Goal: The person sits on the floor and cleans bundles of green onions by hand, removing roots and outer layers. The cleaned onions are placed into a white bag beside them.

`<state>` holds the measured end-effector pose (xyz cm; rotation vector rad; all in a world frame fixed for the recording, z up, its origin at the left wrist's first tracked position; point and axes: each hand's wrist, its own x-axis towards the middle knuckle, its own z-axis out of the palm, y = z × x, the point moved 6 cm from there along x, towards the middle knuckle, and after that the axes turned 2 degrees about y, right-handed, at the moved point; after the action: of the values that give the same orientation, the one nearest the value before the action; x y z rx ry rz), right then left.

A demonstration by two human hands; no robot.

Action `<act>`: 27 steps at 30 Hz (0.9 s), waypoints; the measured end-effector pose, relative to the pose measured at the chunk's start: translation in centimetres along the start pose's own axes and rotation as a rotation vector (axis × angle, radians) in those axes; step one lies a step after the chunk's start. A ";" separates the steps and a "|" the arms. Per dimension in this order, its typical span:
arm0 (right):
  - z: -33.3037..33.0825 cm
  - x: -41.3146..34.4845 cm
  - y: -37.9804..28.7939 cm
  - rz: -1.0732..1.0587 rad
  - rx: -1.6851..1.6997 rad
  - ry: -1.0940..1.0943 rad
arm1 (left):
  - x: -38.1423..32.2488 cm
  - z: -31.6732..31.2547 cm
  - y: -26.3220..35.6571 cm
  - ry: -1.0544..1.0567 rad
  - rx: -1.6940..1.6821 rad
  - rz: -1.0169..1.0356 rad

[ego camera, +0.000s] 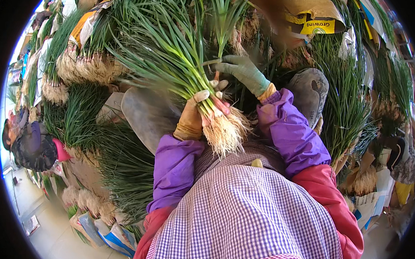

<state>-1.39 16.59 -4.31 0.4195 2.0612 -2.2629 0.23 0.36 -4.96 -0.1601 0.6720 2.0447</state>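
My left hand (193, 113), in a tan-orange glove, grips a bunch of green onions (184, 61) low on the stems, just above the pinkish bulbs. Pale stringy roots (226, 132) hang below it over my lap, and the long green leaves fan out up and left. My right hand (245, 71), in a greenish worn glove, is to the right of the bunch. Its fingertips pinch a thin pale leaf strip (210, 62) that reaches across to the bunch's stems. An upright green onion stalk (221, 29) rises behind those fingertips; its lower part is partly hidden.
Heaps of green onions lie left (126, 159) and right (343, 90). Rooted bundles (88, 65) stand upper left. A brown paper sack (313, 9) lies upper right. Another person (33, 146) sits at far left beside the tiled floor (78, 250). A dark blur covers part of the top.
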 end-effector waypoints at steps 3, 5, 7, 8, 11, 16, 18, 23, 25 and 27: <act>-1.1 1.8 -2.4 -0.101 -0.624 0.179 | 0.4 -0.2 0.1 -0.012 -0.078 0.022; -0.8 2.7 -3.5 -0.127 -0.792 0.123 | 0.8 -0.8 0.2 0.052 0.002 0.070; -1.5 4.0 -2.4 -0.244 -0.841 0.075 | 1.1 -0.5 0.2 0.049 -0.001 0.080; -1.9 4.1 -1.7 -0.305 -0.871 0.110 | 1.2 -0.1 0.2 0.019 -0.029 0.071; -1.3 3.6 -1.6 -0.327 -0.857 0.194 | 0.9 0.8 0.0 -0.054 -0.114 0.049; 0.3 3.0 -3.2 -0.485 -0.992 0.465 | 0.8 0.8 0.8 -0.055 -0.093 0.096; 0.3 3.5 -3.8 -0.442 -0.949 0.470 | 1.2 0.7 1.3 -0.045 -0.110 0.126; 0.7 4.3 -4.6 -0.457 -0.957 0.555 | 1.4 0.7 2.3 -0.021 -0.065 0.200; -0.6 4.9 -4.6 -0.342 -1.105 0.631 | 0.3 0.8 2.7 -0.006 -0.027 0.221; -8.2 6.8 -2.8 -0.186 -1.206 0.753 | -2.0 1.0 3.2 -0.026 0.004 0.221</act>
<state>-7.21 25.96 -3.78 1.0251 3.3513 -0.5000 -1.15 -1.88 -2.09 -0.0593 0.7033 2.2520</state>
